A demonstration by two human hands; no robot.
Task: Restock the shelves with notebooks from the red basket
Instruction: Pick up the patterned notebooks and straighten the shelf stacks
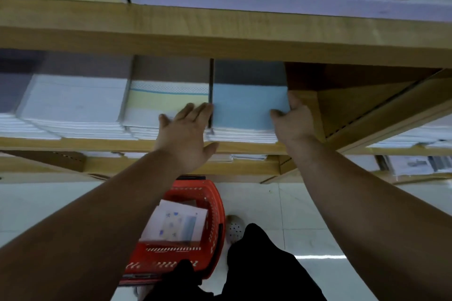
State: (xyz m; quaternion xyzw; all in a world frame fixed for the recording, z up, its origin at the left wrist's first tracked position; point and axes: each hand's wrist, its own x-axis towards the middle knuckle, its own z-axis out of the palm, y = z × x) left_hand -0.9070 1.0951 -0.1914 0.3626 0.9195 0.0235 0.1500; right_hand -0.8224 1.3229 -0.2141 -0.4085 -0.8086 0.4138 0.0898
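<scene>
1. The right hand (pixel 293 122) grips the right edge of a flat, pale blue notebook (pixel 247 107), thumb on its cover and fingers curled round the side.
2. The left hand (pixel 186 134) is spread wide and flat, holding nothing. Its straight fingertips touch the left edge of the blue notebook, over a thin dark divider (pixel 210 95).
3. The blue notebook lies on top of a white-edged pile on the light wooden shelf (pixel 244 147). It looks nearly placed, and I judge the hands are squaring it up.
4. Just left of the blue notebook, beyond the divider, sits a pile topped by a yellow-and-white striped cover (pixel 166 102). Just right stands a bare wooden side panel (pixel 342 105).
5. Well below the blue notebook, on the floor, a red slotted plastic basket (pixel 219 203) holds a white notebook with small blue patterns (pixel 176 222), so restocking is likely unfinished.
6. What could go wrong:
   - A hard push from the right may ride the cover over the divider into the neighbouring pile.
   - Fingers withdrawn carelessly beside the side panel may bend the cover.
   - A drag toward the shelf's front lip may pull loose top copies off.
</scene>
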